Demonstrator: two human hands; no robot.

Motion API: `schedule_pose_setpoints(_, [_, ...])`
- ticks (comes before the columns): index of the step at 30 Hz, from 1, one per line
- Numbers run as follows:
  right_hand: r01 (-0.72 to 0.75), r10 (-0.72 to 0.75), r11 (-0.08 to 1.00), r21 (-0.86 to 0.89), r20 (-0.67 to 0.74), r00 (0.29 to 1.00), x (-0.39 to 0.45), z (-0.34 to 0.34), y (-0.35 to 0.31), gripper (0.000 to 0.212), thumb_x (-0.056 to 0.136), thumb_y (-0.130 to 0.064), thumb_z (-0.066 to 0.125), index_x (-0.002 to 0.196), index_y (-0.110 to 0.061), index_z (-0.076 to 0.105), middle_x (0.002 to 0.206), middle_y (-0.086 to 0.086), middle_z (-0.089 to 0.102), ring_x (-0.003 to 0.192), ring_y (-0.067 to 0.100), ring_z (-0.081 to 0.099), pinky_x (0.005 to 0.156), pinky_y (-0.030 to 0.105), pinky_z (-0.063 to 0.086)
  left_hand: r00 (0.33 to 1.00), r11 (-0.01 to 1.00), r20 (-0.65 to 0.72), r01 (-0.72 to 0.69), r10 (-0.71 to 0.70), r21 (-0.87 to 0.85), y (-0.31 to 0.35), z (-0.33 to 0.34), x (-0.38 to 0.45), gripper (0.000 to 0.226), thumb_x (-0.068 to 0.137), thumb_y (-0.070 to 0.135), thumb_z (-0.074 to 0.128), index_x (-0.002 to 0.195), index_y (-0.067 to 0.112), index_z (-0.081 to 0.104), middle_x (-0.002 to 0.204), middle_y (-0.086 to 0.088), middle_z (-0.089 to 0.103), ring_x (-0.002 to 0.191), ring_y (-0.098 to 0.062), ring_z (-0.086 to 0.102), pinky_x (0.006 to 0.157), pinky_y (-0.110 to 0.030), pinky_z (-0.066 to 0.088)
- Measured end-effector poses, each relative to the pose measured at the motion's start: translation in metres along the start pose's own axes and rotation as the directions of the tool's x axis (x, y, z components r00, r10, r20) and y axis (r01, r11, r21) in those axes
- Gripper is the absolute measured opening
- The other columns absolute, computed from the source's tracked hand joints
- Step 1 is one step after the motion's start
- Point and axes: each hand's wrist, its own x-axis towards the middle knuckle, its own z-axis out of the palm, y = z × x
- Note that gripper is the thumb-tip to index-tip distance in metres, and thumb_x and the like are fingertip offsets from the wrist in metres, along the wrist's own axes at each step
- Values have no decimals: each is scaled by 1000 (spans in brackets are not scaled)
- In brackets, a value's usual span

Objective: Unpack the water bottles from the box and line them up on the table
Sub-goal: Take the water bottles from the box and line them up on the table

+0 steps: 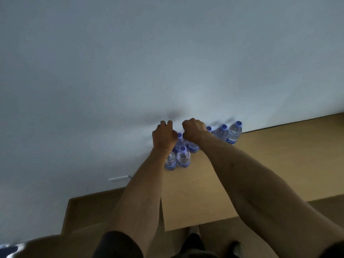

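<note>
Tan wood makes up the bench (260,164), which meets a pale grey wall (130,62) at its far edge. Clear plastic water bottles with blue caps and blue labels stand upright on the bench against that wall. Three of them form a row at the right (235,134), standing close together. More bottles cluster to the left of that row, the nearest (183,157) in front with another just beside it on its left, partly behind the left forearm.

Both bare arms reach forward from the bottom of the head view. The left hand (163,135) is over the left cluster with its fingers curled downward; what it holds is hidden beneath it, so whether it grips a bottle cannot be told. The right hand (193,130) is curled in a fist-like shape over a bottle (192,146) whose lower body and label show below the wrist; it appears to grip that bottle's top.

Between the two hands one blue cap (179,135) shows. At the bottom edge dark clothing and a shoe are visible above a tan floor (83,211). No box is visible.
</note>
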Motion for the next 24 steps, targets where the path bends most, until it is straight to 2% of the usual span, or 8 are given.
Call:
schedule_pose_setpoints(5, [-74,85,991,110,-99,991,-30,-35,25,26,88,-27,59,107,-9,62,108,13,63,100,32,63,77,35,47,998,998,-17,-56,57,29,61,-27,6,27,87,17,52,113,10,57,109,-12,57,96,-30,61,72,-35,44])
schedule_pose_setpoints(7, [-91,106,989,115,-132,986,-45,-44,49,24,85,-22,60,106,-10,62,108,12,63,100,31,63,74,33,45,997,996,-23,-79,80,45,85,-30,3,27,87,16,53,114,11,58,110,-11,57,96,-29,61,74,-35,46])
schedule_pose_setpoints(11, [-159,184,978,138,-199,963,-91,-63,123,20,83,-12,60,103,-9,63,105,12,64,96,31,64,72,33,46,986,985,-32,-162,164,52,156,-30,-7,29,89,15,51,117,11,57,113,-12,56,99,-30,60,77,-36,46])
schedule_pose_setpoints(16, [-274,309,946,173,-227,924,-175,-82,231,10,82,-10,57,92,-11,60,98,12,64,92,31,65,70,32,46,925,924,-81,-357,370,137,278,-19,-34,35,100,31,40,128,12,49,124,-13,51,107,-28,56,81,-38,47])
schedule_pose_setpoints(19, [-382,424,903,195,-268,865,-234,-92,307,6,81,-6,52,83,-11,53,88,9,58,90,29,63,67,31,45,871,872,-100,-464,481,158,370,-12,-59,40,101,34,38,135,14,44,136,-16,43,113,-29,50,86,-39,43])
schedule_pose_setpoints(22, [-501,542,840,206,-329,773,-297,-94,382,23,85,-8,52,106,-12,62,108,11,56,107,29,55,84,38,49,814,816,-85,-561,575,143,459,-2,-91,45,98,31,45,139,15,38,156,-25,16,140,-35,28,102,-42,37])
schedule_pose_setpoints(23, [-541,585,811,223,-341,736,-320,-92,406,29,86,-9,53,114,-13,61,114,11,55,111,29,54,89,39,49,785,785,-67,-605,616,137,489,3,-105,43,96,26,48,138,16,41,158,-25,12,143,-36,24,103,-43,36])
schedule_pose_setpoints(24, [-570,620,784,246,-348,703,-342,-89,428,32,87,-8,53,118,-15,60,116,11,56,110,30,55,88,38,49,754,752,-37,-647,656,126,515,9,-118,39,94,19,49,133,16,46,156,-24,20,140,-35,32,100,-41,39])
